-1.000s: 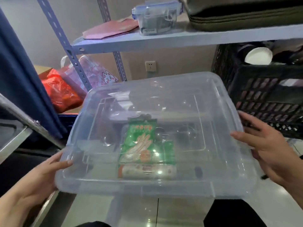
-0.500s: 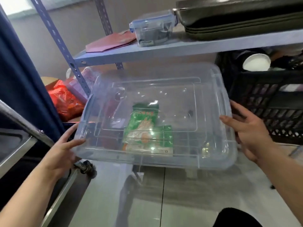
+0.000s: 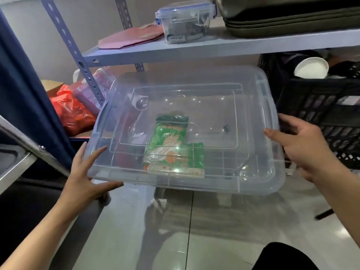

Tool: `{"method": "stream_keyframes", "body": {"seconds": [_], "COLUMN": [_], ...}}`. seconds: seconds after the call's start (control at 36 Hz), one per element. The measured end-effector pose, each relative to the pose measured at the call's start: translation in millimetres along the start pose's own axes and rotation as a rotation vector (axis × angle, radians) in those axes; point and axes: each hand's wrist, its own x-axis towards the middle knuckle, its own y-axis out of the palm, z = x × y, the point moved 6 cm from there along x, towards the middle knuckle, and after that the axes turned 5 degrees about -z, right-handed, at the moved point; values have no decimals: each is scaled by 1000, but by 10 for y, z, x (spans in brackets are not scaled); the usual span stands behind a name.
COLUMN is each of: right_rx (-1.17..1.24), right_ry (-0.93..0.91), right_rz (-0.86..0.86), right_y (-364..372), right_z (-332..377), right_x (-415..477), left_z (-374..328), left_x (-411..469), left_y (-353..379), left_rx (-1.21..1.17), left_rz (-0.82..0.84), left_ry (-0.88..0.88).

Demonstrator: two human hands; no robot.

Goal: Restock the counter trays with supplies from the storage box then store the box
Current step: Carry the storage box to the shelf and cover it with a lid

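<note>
A clear plastic storage box with its lid on hangs level in front of me, its far end under the grey upper shelf. Through the lid I see a green packet of gloves lying near the front wall. My left hand presses spread, straight fingers against the box's front left corner, with the thumb under the front edge. My right hand lies along the right side, its fingers stretched out over the rim.
A black lattice crate with white cups stands right of the box. Red plastic bags lie behind the blue upright on the left. Above are a small clear container, a pink folder and a dark case. A steel counter edge juts in at left.
The box has moved away from me and in under the upper shelf. Both hands went forward with it, and the left hand now sits at the front left corner.
</note>
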Motion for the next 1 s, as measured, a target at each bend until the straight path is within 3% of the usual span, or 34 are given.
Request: {"method": "stream_keyframes", "body": {"seconds": [0.11, 0.22, 0.31, 0.42, 0.53, 0.61, 0.75, 0.86, 1.0], "right_rx": [-546, -946, -1003, -963, -908, -889, -868, -892, -989], "right_ry": [-287, -874, -1059, -1222, -1261, -1244, -1087, -986, -927], "right_rz": [-4, 48, 119, 51, 34, -13, -158, -291, -287], "right_y": [5, 349, 500, 530, 539, 581, 687, 792, 847], "right_z": [257, 125, -184, -134, 63, 350, 792, 704, 363], "right_x": [-354, -1143, -1271, -1054, -858, -569, 70, 366, 462], "left_z": [-9, -116, -134, -447, -606, -562, -849, -971, -793], "left_x": [-54, -164, -219, -314, -156, 261, 1043, 1306, 1381], "left_y": [-2, 2, 12, 94, 110, 31, 76, 322, 620], "left_rx": [3, 79, 237, 404, 348, 294, 241, 199, 231], "left_rz": [-60, -209, -304, -384, -437, -498, -423, -370, -312], "left_ry": [24, 162, 323, 678, 750, 648, 445, 376, 339]}}
